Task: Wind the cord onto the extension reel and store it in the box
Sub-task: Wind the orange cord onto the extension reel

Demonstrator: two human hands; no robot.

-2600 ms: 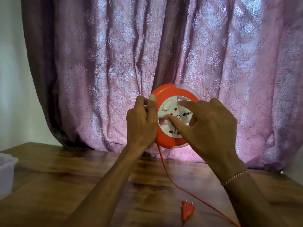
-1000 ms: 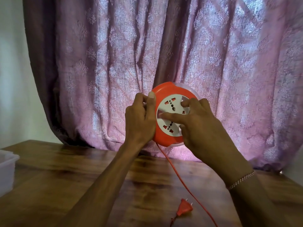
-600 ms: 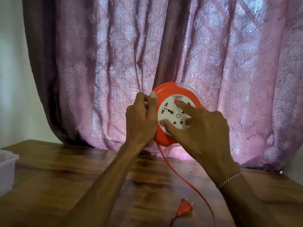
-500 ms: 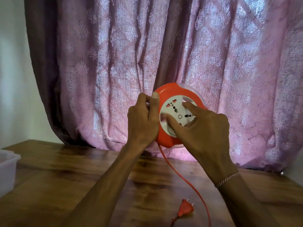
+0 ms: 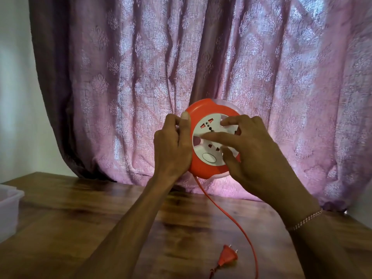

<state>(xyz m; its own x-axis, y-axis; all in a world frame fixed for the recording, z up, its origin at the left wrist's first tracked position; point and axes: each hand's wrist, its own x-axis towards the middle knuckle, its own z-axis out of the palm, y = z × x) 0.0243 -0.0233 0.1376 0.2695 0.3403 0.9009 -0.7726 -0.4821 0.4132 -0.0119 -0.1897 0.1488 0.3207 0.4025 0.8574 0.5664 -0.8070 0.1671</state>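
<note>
A round orange extension reel (image 5: 203,111) with a white socket face (image 5: 209,137) is held upright in the air before the curtain. My left hand (image 5: 173,146) grips its left rim, thumb on the front edge. My right hand (image 5: 249,150) lies over the socket face, fingers stretched across it and pressing on it. An orange cord (image 5: 227,216) hangs from the reel's bottom down to the table and curves back to the orange two-pin plug (image 5: 227,257) lying on the wood near the front.
A wooden table (image 5: 80,218) spreads below my arms. A clear plastic box (image 5: 10,202) stands at the left edge. A pink patterned curtain (image 5: 141,77) hangs close behind the reel.
The white socket face has turned under my right fingers; its button now sits at the bottom. The cord has shortened and the plug has slid a little closer. My left hand stays put.
</note>
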